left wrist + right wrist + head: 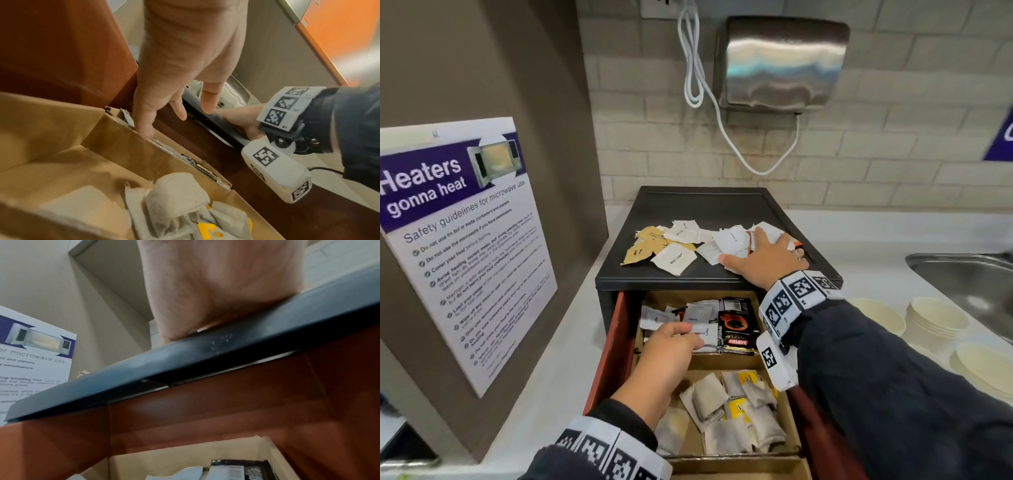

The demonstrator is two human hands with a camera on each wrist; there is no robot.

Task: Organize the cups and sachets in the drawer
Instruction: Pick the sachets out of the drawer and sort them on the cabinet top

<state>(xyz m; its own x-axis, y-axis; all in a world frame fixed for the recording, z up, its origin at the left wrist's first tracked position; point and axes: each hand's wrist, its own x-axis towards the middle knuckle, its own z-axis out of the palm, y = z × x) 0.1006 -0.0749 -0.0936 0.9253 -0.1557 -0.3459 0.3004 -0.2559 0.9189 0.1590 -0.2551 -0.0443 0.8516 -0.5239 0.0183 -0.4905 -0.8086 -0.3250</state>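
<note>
In the one drawer (616, 342) with two filled compartments (695, 442), the left hand (667, 359) dips straight, parted fingers (144, 116) among rear sachets (702, 311), while the right hand (763, 260) splays its fingers (760, 236) flat on top sachets (674, 258).

Wall (893, 113): pale brick tiles
Hand dryer (784, 61): steel, wall-mounted
Counter (876, 233): white
Sink (962, 274): steel, right side
Poster (465, 257): microwave safety, left side

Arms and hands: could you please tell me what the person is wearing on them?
Both arms have dark sleeves. Each wrist carries a white band printed with black square codes; a white coded box hangs under the right wrist. The right hand wears a ring.
</note>
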